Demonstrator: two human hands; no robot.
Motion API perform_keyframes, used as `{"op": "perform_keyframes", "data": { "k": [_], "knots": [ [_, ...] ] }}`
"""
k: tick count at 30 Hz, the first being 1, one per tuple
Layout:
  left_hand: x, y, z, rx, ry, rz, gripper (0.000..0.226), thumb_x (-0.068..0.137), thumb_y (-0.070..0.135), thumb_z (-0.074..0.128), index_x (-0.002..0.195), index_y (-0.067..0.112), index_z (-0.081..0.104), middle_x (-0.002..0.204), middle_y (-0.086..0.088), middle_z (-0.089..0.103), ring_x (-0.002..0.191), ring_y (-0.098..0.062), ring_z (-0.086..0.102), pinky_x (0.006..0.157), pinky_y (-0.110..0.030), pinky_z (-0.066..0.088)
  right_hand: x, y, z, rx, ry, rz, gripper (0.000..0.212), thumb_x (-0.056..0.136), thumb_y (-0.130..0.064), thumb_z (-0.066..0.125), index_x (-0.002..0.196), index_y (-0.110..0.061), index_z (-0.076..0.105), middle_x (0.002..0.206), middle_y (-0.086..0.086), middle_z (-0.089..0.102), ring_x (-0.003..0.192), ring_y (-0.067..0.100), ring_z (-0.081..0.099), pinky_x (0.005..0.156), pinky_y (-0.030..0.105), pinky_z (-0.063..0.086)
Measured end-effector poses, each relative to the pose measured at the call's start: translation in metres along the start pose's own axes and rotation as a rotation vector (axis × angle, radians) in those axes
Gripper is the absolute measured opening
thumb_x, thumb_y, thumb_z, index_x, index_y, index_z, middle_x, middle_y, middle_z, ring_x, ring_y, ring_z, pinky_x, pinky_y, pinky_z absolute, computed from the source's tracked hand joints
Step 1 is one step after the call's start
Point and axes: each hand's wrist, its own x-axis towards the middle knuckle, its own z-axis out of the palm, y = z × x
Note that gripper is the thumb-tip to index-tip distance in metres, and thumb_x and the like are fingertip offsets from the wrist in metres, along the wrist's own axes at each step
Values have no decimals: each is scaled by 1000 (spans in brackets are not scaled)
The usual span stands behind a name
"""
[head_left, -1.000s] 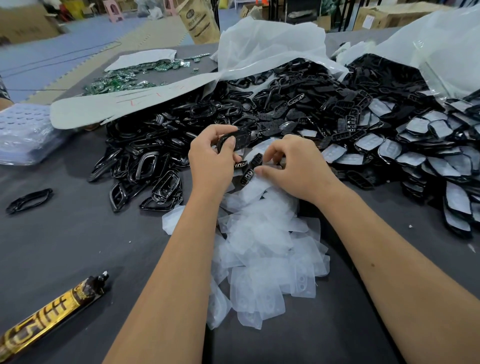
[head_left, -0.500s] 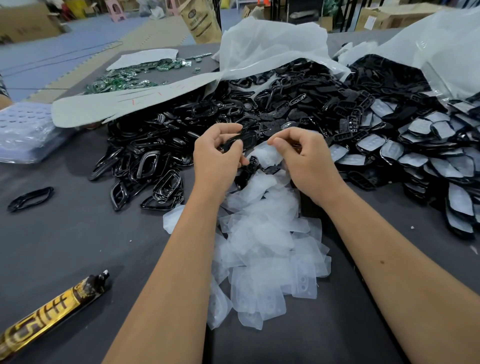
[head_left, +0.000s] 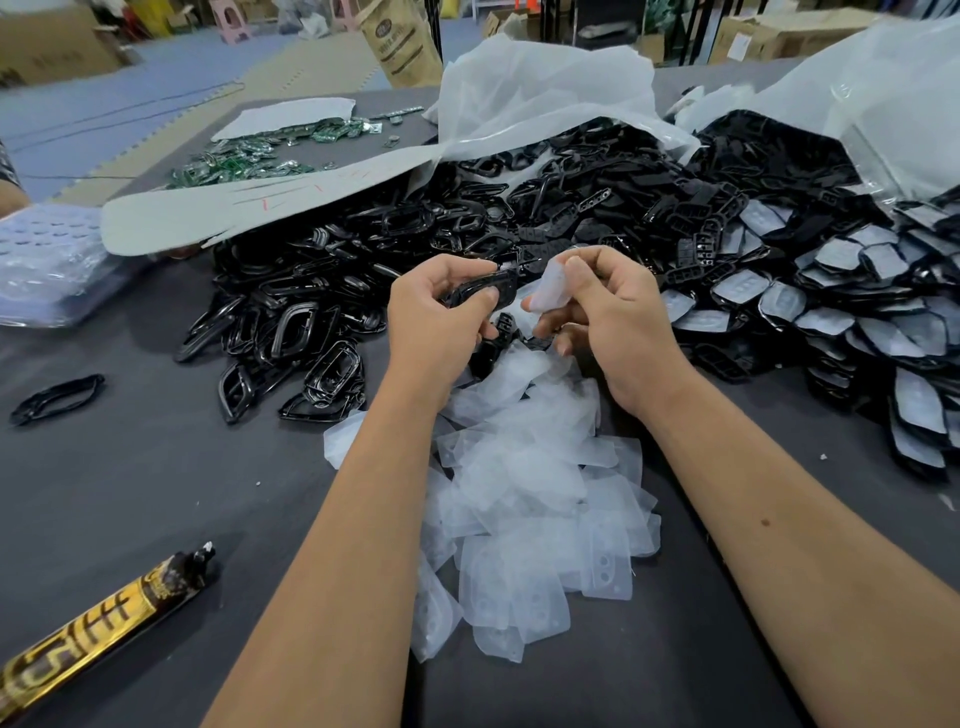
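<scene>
My left hand (head_left: 434, 317) grips a black plastic shell part (head_left: 485, 287) between thumb and fingers, held above the table. My right hand (head_left: 605, 312) pinches a small translucent white pad (head_left: 551, 285) just to the right of that part, the two nearly touching. Below both hands lies a heap of the same translucent pads (head_left: 524, 499). Behind the hands spreads a big pile of black plastic frames and shells (head_left: 332, 291).
Black shells with grey film (head_left: 852, 291) are heaped at the right. A gold and black glue tube (head_left: 98, 623) lies at the front left. One black ring (head_left: 54, 397) lies alone at the left. Green circuit boards (head_left: 244, 158), white plastic bags (head_left: 540, 98) and a clear tray (head_left: 47, 260) lie farther back.
My right hand has lifted a translucent pad from the heap and brought it up beside the black part. My left hand has kept its hold and risen slightly.
</scene>
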Motion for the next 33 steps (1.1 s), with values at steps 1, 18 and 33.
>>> {"op": "perform_keyframes", "data": {
  "k": [1,18,33],
  "knots": [
    [0,0,0,-8,2,-6,22,86,3,71,92,24,76,69,5,69,48,-13,60,45,-24,44,0,-1,0,29,0,15,23,113,-23,42,107,-8,60,87,19,76,62,24,69,45,25,49],
    [-3,3,0,-66,9,-43,20,88,-2,68,95,16,74,73,1,70,49,-13,60,47,-23,46,-2,7,-3,-24,5,-107,16,96,11,62,106,0,66,98,20,76,90,28,78,70,30,62],
    [-4,5,4,-77,-96,-18,26,91,-3,67,95,21,76,66,4,71,51,-9,60,49,-18,46,-1,5,-3,-127,88,-168,10,94,-3,72,103,-8,72,73,0,66,58,10,60,50,23,49]
  ]
}}
